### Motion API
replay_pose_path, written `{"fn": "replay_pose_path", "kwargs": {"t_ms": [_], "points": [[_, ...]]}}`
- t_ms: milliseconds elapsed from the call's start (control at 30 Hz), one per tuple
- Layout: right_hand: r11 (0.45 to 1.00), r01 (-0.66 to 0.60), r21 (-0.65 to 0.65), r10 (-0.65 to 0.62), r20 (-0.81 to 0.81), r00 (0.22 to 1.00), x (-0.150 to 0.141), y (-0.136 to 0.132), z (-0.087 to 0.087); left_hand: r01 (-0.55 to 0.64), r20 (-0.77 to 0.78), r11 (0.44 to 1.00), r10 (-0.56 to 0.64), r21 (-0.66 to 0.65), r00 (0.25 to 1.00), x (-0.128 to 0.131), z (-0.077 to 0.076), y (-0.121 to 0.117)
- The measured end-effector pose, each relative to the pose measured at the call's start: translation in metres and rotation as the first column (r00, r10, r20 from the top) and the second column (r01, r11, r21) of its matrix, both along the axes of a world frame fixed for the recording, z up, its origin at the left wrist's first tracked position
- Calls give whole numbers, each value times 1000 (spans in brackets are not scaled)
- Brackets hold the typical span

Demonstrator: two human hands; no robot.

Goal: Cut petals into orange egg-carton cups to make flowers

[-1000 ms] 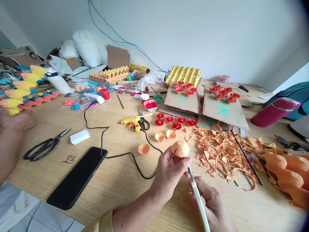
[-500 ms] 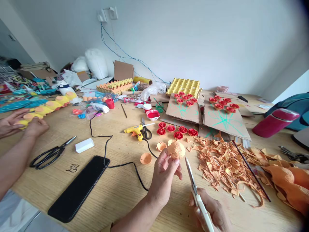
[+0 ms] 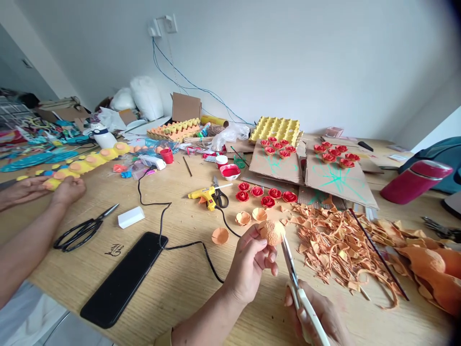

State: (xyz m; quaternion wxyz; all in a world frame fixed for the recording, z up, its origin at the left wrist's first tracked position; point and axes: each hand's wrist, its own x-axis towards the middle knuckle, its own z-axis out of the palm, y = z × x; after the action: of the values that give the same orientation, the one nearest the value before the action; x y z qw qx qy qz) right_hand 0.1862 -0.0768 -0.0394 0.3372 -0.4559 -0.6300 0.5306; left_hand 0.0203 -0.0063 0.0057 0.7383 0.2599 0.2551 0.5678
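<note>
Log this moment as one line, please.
left hand: holds orange cup | right hand: holds white-handled scissors, blades at cup's edge | nearby: glue gun, red flowers, orange scraps

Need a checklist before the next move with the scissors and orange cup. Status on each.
1. Left hand grips the orange cup: ok, pinched between thumb and fingers.
2. Right hand has the white-handled scissors: ok, held by the handles.
3. Blades in contact with the cup: cannot tell, tips show right at its edge.
4. Left fingers clear of the blades: ok, a gap shows, though depth is unclear.
5. Black cord clear of the left arm: cannot tell, it runs out of sight behind it.
6. Co-worker's hands away from the scissors: ok, far left.
</note>
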Motion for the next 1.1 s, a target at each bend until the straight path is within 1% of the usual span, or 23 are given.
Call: {"fn": "replay_pose_path", "kwargs": {"t_ms": [100,167,300,367,467,567,633,700,833,933,1100], "points": [[998,10,56,-12,45,999,0,1,-2,19,22,999,-19,-44,1000,-1,-1,1],[996,14,91,-21,77,997,0,1,-4,34,33,998,-32,-53,999,-1,-3,2],[994,18,112,-31,123,992,0,2,-7,63,73,996,-58,-65,996,-1,-5,2],[988,24,151,-49,169,984,1,2,-7,89,90,993,-82,-77,993,0,-5,2],[968,24,249,-86,239,967,1,3,-6,126,64,988,-121,-88,991,2,-4,0],[958,16,287,-95,264,960,0,4,-5,78,10,993,-77,-84,997,3,-3,-2],[966,20,258,-90,260,961,0,4,-4,26,-15,996,-27,-82,1000,4,-2,-2],[979,26,201,-73,231,970,-1,4,-4,-7,-36,997,4,-71,999,4,-1,-3],[998,8,69,-13,77,997,-1,2,-7,-30,-70,998,26,-47,997,3,1,-3],[1000,-12,-1,12,-27,1000,-2,2,-8,-25,-97,999,22,-30,995,3,1,-3],[1000,-9,-9,8,-68,998,-3,2,-3,-11,-113,1000,10,-10,994,3,1,-4]]}}
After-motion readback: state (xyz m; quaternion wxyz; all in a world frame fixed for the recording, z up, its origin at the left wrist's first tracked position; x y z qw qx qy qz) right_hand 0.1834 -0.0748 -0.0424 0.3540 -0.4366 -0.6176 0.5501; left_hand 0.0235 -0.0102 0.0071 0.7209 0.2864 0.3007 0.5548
